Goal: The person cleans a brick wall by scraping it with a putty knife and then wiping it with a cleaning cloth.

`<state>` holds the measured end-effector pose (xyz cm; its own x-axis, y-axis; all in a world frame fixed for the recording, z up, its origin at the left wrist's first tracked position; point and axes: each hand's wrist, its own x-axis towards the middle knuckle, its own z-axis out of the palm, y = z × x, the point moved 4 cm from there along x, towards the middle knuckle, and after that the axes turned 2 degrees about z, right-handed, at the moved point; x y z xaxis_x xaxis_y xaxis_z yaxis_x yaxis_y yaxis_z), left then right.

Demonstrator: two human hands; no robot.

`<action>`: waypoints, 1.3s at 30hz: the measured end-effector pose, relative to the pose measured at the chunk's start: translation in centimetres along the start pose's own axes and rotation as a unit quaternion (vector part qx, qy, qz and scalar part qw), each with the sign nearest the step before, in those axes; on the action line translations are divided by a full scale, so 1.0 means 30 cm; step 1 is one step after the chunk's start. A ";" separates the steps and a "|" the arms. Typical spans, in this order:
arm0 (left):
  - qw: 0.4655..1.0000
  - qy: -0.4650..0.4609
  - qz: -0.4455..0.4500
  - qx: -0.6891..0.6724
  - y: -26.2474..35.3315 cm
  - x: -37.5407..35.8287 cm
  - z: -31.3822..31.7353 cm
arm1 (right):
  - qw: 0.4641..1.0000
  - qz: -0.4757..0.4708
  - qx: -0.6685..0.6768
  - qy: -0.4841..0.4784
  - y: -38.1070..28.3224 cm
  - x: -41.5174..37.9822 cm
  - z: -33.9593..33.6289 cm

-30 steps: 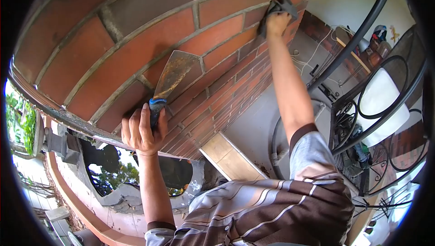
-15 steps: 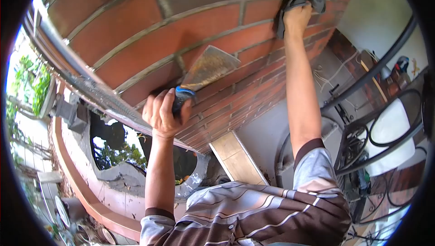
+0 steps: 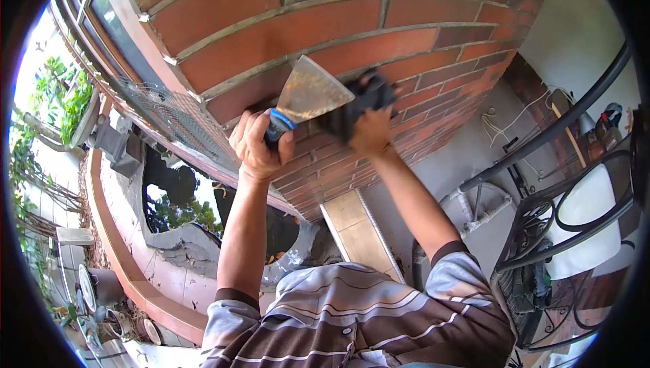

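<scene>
My left hand is closed around the black and blue handle of a putty knife. Its wide, rust-stained blade points up and to the right, in front of the brick wall. My right hand, smeared by motion, grips a dark grey cloth just right of the blade. The cloth lies over the bricks in this view, close to the blade's right corner. Red and darker bricks with grey mortar joints make up the wall.
Below the wall stands a tiled ledge. At left is a pond with a rough cement edge, beside potted plants. On the right are a black metal-framed chair and a white cable.
My right hand has brought the cloth down and left from high on the wall to beside the putty knife. The left hand and blade have shifted slightly, and the view has turned a little.
</scene>
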<state>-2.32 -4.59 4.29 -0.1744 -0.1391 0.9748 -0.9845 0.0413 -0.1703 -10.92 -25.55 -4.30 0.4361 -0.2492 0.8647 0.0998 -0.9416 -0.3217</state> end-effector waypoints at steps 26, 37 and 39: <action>0.999 -0.015 0.033 0.002 0.030 0.036 -0.010 | 0.856 0.515 0.044 0.028 0.008 -0.845 0.111; 0.771 -0.333 -0.448 -0.306 0.361 -0.664 -0.168 | 0.385 0.841 0.327 0.195 -0.405 -1.401 -0.069; 0.707 -0.345 -0.536 -0.307 0.437 -0.847 -0.222 | 0.382 0.794 0.437 0.183 -0.489 -1.396 -0.069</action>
<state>-10.68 6.07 -21.76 0.4911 -0.8566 0.1584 -0.4014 -0.0611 0.9139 -32.50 -1.78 -34.98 0.4283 -0.5151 -0.7424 0.3000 0.8561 -0.4208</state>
